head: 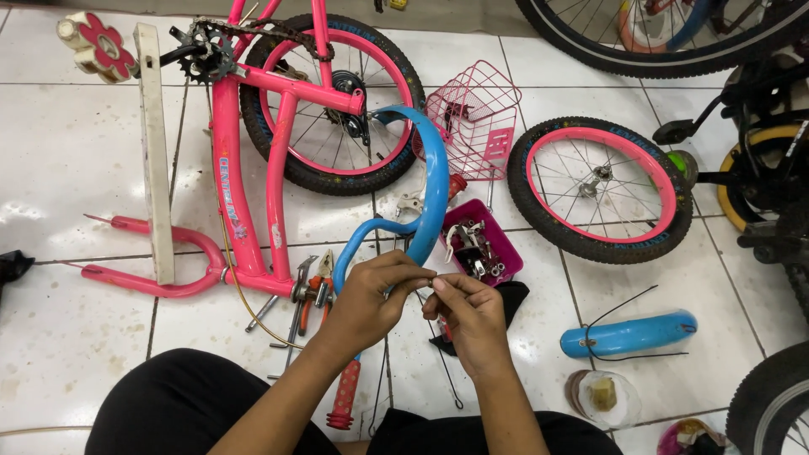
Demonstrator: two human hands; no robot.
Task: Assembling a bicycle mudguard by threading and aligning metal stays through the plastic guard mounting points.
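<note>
Evidently the left hand [371, 295] and right hand [468, 312] met, pinching a tiny fastener against the blue fender [434, 190] just before the magenta parts tray [506, 244], where loosened fingertips risked dropping it among floor clutter.

Single head cam, looking steeply down & fwd, close over hands, tiled floor [67, 160] beyond

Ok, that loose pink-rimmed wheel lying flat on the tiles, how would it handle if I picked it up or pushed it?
The loose wheel probably feels stiff: spoked rim, rubber tyre. Lying flat, it would likely drag, not roll. Stood upright, it could roll away or tip over. It is small, so probably light.
</note>
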